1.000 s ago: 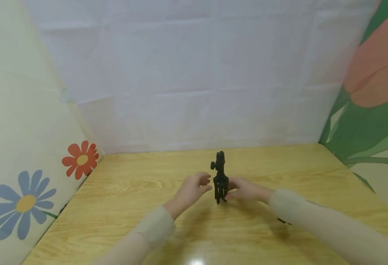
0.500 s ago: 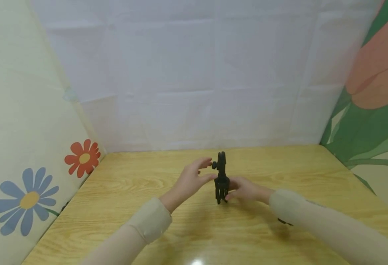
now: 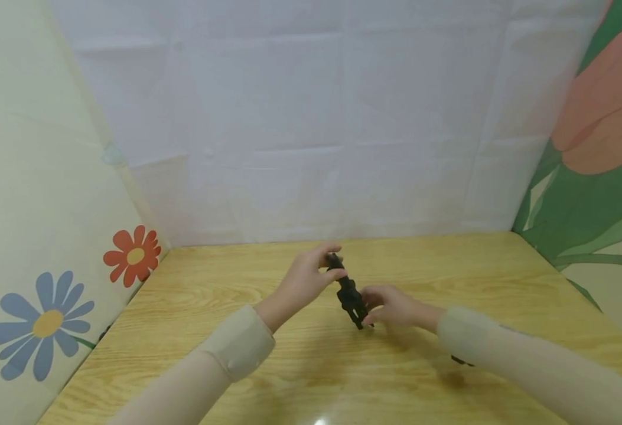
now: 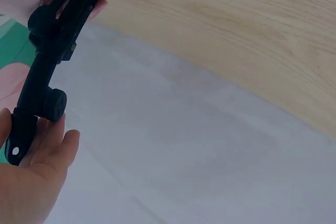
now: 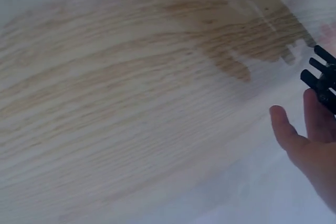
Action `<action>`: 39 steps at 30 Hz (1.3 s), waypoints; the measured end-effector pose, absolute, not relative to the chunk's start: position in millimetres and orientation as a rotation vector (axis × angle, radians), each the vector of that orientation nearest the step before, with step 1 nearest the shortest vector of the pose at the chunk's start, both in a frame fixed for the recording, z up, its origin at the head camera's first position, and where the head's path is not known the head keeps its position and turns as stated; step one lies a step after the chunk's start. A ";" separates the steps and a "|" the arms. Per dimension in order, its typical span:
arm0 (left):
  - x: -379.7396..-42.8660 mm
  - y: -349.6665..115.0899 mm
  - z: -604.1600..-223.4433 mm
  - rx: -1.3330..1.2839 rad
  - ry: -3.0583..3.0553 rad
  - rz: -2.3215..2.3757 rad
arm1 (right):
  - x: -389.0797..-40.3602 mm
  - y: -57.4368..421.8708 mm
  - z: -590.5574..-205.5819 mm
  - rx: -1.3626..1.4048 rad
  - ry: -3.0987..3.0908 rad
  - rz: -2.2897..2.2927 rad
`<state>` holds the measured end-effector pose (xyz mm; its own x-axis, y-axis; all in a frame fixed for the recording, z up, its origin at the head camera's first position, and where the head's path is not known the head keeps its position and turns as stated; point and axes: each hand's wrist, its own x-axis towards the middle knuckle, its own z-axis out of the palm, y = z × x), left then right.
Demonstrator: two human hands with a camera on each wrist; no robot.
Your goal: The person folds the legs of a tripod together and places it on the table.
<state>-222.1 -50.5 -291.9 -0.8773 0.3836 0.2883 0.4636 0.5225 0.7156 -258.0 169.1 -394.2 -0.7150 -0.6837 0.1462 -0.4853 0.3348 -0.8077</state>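
A black mini tripod (image 3: 350,295) with folded legs leans to the left between the two hands. My left hand (image 3: 311,274) grips its upper end, thumb on one side and fingers on the other. The left wrist view shows a round knob (image 4: 55,104) just beyond those fingers. Around the legs, my right hand (image 3: 393,306) keeps a loose hold, its thumb near the leg ends. The leg tips (image 5: 317,69) reach past a finger in the right wrist view, while another digit (image 5: 283,124) stands free of them.
The wood-grain table (image 3: 225,289) reaches back to a white cloth wall (image 3: 263,118). Flowered panels close off the left side (image 3: 23,177) and the right side (image 3: 608,224). A small dark thing (image 3: 461,360) shows beneath the right sleeve (image 3: 481,333).
My left hand has come up to the tripod's top and taken hold of it. The tripod has tipped from upright to leaning left. My right hand has stayed nearly in place.
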 end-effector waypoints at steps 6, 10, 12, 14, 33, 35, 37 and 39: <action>-222.9 -59.0 -294.1 -0.784 -2.670 -1.206 | -252.4 177.3 -383.8 -1.008 2.492 -1.189; -222.8 -64.7 -295.3 -0.837 -2.686 -1.170 | -249.2 184.8 -377.5 -0.983 2.581 -1.099; -221.6 -67.7 -296.7 -0.855 -2.700 -1.136 | -248.2 188.1 -375.1 -0.997 2.618 -1.061; -220.3 -70.9 -299.4 -0.859 -2.719 -1.110 | -247.5 190.8 -373.5 -1.019 2.648 -1.037; -226.0 -87.2 -338.3 -0.688 -2.778 -1.250 | -235.2 199.7 -356.4 -0.989 2.821 -0.912; -226.4 -87.4 -341.3 -0.686 -2.778 -1.268 | -234.5 199.7 -355.3 -0.970 2.829 -0.903; -226.7 -87.6 -344.4 -0.684 -2.779 -1.278 | -234.2 199.8 -354.2 -0.951 2.837 -0.895; -227.3 -88.0 -347.7 -0.680 -2.784 -1.287 | -234.4 200.0 -353.1 -0.929 2.854 -0.888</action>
